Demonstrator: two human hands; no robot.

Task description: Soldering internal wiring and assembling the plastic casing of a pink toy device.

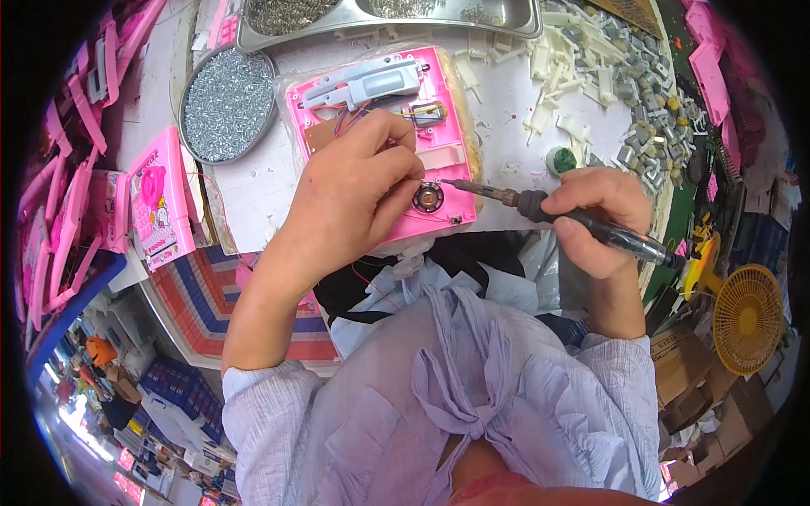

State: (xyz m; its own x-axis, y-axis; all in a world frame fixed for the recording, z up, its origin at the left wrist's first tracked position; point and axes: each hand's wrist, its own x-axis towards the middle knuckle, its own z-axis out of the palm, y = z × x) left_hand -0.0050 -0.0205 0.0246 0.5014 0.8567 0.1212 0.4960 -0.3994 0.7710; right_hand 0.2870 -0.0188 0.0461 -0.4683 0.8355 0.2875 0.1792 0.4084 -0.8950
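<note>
Soldering looks mid-way from where I sit: my left hand [354,198] pins a wire with pinched fingers on the pink toy panel [380,143] beside the small round speaker [428,198], while my right hand [595,215] grips the soldering iron [548,211] closed-fisted, long axis level, tip pointing left at the speaker, not yet touching.

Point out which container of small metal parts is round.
The round metal dish left of the pink panel; the metal tray along the top edge is long and rectangular.
</note>
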